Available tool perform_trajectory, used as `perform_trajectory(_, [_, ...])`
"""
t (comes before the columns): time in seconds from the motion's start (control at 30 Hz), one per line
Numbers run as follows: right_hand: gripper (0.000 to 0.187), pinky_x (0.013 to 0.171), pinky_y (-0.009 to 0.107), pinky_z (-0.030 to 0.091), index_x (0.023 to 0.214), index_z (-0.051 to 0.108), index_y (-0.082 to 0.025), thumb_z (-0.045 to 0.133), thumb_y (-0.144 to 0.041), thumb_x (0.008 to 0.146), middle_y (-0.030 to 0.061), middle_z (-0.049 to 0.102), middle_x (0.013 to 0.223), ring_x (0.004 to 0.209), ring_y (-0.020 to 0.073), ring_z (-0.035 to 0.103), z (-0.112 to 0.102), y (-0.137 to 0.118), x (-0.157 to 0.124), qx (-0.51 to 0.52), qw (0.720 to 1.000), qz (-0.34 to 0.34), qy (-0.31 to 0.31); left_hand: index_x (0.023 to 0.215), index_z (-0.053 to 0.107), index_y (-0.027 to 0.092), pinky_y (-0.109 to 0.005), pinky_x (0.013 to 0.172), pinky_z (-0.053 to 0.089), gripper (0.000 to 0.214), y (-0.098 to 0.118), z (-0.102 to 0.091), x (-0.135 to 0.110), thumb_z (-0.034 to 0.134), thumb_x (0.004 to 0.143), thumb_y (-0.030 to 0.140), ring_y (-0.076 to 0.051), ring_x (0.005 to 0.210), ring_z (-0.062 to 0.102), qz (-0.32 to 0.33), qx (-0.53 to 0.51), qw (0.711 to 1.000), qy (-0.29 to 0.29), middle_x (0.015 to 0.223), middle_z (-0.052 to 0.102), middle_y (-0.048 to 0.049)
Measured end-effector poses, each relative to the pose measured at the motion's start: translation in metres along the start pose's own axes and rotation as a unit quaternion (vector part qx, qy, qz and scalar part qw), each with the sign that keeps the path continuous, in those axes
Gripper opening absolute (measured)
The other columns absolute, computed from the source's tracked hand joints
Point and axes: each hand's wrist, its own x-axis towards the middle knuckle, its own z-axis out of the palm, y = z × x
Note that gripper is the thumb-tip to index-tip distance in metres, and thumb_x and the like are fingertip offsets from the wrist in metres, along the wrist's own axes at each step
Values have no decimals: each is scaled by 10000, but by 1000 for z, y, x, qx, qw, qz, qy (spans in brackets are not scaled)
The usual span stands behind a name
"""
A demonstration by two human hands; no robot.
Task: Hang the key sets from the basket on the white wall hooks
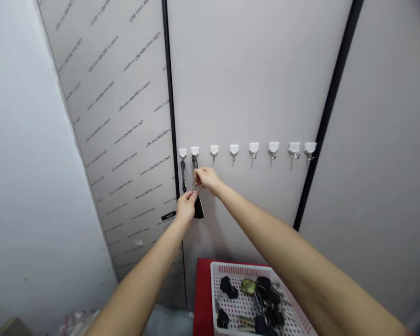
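Note:
A keychain with a black strap (195,162), a metal ring (196,189) and a flat black tag (199,208) hangs by its strap at the second white wall hook (195,151) from the left. My left hand (186,206) pinches the ring, just above the tag. Slightly higher, my right hand (207,178) has its fingers closed on the lower end of the strap. Another black strap (183,176) hangs from the leftmost hook (182,153), and its lower end goes behind my left hand. A black tag (168,215) shows left of that hand.
More white hooks (254,148) run in a row to the right across the grey panel (252,84). Below, a white perforated basket (215,265) with several keys and black fobs (262,287) stands on a red surface (203,289). A printed panel (119,116) is at left.

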Motion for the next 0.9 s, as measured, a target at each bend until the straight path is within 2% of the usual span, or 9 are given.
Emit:
perform_trajectory(0.2, [251, 370, 146, 309, 535, 469, -138, 341, -320, 651, -11, 490, 466, 378, 50, 446, 0, 25, 13, -99, 995, 15, 19, 609, 551, 137, -197, 510, 322, 156, -14, -3, 10, 479, 572, 271, -82, 484, 428, -10, 48, 999, -19, 475, 495, 37])
perform_trajectory(0.33, [273, 443, 154, 354, 650, 529, -128, 357, -340, 668, 16, 548, 576, 489, 64, 487, -7, 32, -1, -156, 986, -50, 11, 566, 531, 132, -201, 524, 332, 118, -20, -5, 18, 474, 574, 236, -82, 487, 429, 16, 100, 995, -7, 482, 491, 35])
perform_trajectory(0.4, [268, 497, 164, 370, 751, 541, -127, 390, -330, 662, 23, 566, 644, 549, 71, 498, -15, 40, -18, -193, 977, -85, 1, 573, 530, 129, -206, 551, 345, 116, -22, -5, 22, 469, 580, 227, -87, 513, 445, 23, 125, 992, -1, 511, 507, 28])
perform_trajectory(0.47, [279, 537, 178, 376, 830, 537, -124, 416, -303, 654, 30, 575, 686, 575, 76, 501, -27, 55, -44, -234, 968, -87, -40, 618, 537, 123, -214, 592, 358, 127, -24, -4, 23, 461, 589, 220, -94, 560, 466, 29, 144, 989, 7, 573, 534, 12])
perform_trajectory(0.63, [260, 582, 181, 374, 832, 554, -104, 445, -233, 634, 50, 593, 748, 629, 92, 514, -64, 126, -121, -298, 937, 26, -179, 855, 510, 112, -241, 668, 377, 278, -31, -1, 17, 455, 591, 179, -112, 670, 499, 38, 181, 982, 38, 757, 557, -45])
perform_trajectory(0.77, [227, 555, 190, 363, 794, 570, -139, 445, -198, 613, 34, 601, 706, 609, 107, 514, -91, 181, -167, -385, 898, 83, -195, 927, 472, 124, -239, 727, 367, 341, -38, 0, -7, 449, 588, 145, -109, 753, 496, 77, 183, 978, 69, 838, 538, -57])
perform_trajectory(0.83, [215, 569, 196, 359, 774, 574, -155, 447, -197, 606, 33, 601, 713, 630, 117, 516, -98, 194, -180, -424, 880, 82, -196, 896, 486, 137, -237, 740, 360, 308, -46, 3, -26, 445, 591, 144, -106, 763, 490, 100, 188, 976, 52, 842, 536, -48])
perform_trajectory(0.9, [213, 607, 207, 356, 771, 575, -164, 444, -199, 606, 44, 599, 755, 690, 135, 516, -100, 199, -186, -461, 862, 65, -199, 836, 511, 144, -242, 734, 360, 251, -58, 10, -49, 447, 593, 154, -108, 747, 490, 90, 202, 975, 9, 818, 544, -40])
